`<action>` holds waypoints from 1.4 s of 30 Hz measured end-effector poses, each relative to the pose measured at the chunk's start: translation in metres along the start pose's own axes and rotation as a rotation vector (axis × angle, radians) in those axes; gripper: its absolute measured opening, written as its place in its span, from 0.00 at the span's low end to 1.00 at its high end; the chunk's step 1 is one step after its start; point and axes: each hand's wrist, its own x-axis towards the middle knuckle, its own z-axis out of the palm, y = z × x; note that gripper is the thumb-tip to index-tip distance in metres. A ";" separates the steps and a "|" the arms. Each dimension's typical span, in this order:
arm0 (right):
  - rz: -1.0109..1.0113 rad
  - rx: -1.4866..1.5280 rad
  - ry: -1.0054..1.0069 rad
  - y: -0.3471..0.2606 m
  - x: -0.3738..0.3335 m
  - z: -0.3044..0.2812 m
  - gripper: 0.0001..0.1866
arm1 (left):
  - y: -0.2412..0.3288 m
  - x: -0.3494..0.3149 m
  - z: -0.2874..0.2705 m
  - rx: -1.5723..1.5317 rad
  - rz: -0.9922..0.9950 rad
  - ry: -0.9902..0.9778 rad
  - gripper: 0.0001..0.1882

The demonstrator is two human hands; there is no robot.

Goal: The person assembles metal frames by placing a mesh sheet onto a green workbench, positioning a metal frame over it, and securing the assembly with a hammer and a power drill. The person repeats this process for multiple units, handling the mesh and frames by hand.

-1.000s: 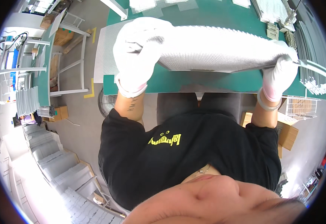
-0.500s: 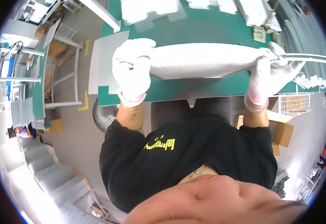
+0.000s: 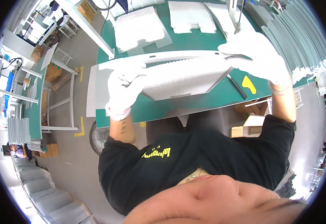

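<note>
A white mesh panel (image 3: pixel 185 79) is held up over the near edge of the green table, its ribbed face tilted into view. Along its far edge runs a long white strip (image 3: pixel 163 56) with small dark slots; whether the two are joined I cannot tell. My left hand (image 3: pixel 125 87), in a white glove, is closed on the panel's left end. My right hand (image 3: pixel 258 56), also gloved, is closed at the right end, where the panel and strip meet; its fingertips are partly washed out by glare. Below it lie a black-handled tool (image 3: pixel 237 87) and a yellow flat tool (image 3: pixel 249 85).
Stacks of white mesh sheets (image 3: pixel 138 28) lie at the back of the green table (image 3: pixel 107 118). Long grey strips (image 3: pixel 297 41) are piled at the right. A round fan (image 3: pixel 98 137) stands on the floor at left, cardboard boxes (image 3: pixel 253 121) below the right edge.
The panel has tilted, showing more of its ribbed face. My right hand has moved farther away, my left slightly nearer. The strip that stuck out at right now lies along the far edge.
</note>
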 end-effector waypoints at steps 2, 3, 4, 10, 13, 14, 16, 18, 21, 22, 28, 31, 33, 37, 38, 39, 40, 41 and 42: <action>0.013 0.088 -0.011 0.000 0.000 0.001 0.16 | 0.015 0.013 -0.004 -0.081 -0.046 0.013 0.10; 0.039 0.185 0.008 0.002 -0.004 0.004 0.16 | 0.023 0.021 0.001 -0.177 -0.121 0.018 0.10; 0.040 0.198 -0.023 0.002 0.001 0.004 0.16 | 0.027 0.027 0.006 -0.264 -0.199 0.025 0.09; -0.184 0.115 -0.113 -0.002 0.043 0.011 0.20 | 0.009 0.021 0.016 -0.310 -0.119 0.159 0.14; -0.208 0.102 -0.127 0.002 0.048 0.023 0.19 | 0.011 0.017 0.023 -0.291 -0.023 0.266 0.24; -0.158 0.130 -0.146 -0.001 0.053 0.024 0.19 | 0.011 0.014 0.027 -0.302 0.004 0.324 0.28; -0.060 0.187 -0.196 -0.015 0.066 0.023 0.19 | -0.001 0.003 0.036 -0.357 0.030 0.474 0.32; -0.035 0.178 -0.271 -0.021 0.074 0.018 0.21 | -0.003 0.001 0.043 -0.344 0.071 0.587 0.34; -0.061 0.171 -0.280 -0.023 0.081 0.023 0.22 | -0.002 0.003 0.053 -0.384 0.119 0.695 0.34; -0.071 0.168 -0.269 -0.023 0.081 0.024 0.23 | 0.000 0.003 0.053 -0.296 0.073 0.701 0.35; 0.014 0.201 -0.075 -0.020 0.077 0.049 0.25 | 0.010 0.016 0.056 -0.029 0.053 0.794 0.30; -0.090 0.197 -0.088 -0.023 0.085 0.046 0.26 | 0.012 0.019 0.062 0.146 -0.016 0.830 0.25; -0.030 0.203 -0.165 -0.025 0.087 0.040 0.25 | 0.012 0.017 0.060 0.280 0.037 0.818 0.23; -0.088 0.200 -0.105 -0.019 0.086 0.048 0.27 | 0.001 0.013 0.056 0.373 -0.026 0.752 0.19; -0.060 0.173 -0.139 -0.020 0.086 0.046 0.27 | 0.006 0.015 0.051 0.318 -0.044 0.731 0.18; -0.032 0.146 -0.173 -0.024 0.086 0.042 0.26 | 0.008 0.016 0.049 0.263 -0.062 0.709 0.18; -0.009 0.118 -0.205 -0.027 0.088 0.039 0.25 | 0.005 0.014 0.049 0.239 -0.060 0.718 0.18; -0.015 0.120 -0.199 -0.030 0.089 0.039 0.25 | 0.001 0.011 0.051 0.215 -0.058 0.727 0.18; -0.021 0.123 -0.192 -0.032 0.090 0.039 0.26 | -0.001 0.009 0.052 0.189 -0.057 0.735 0.17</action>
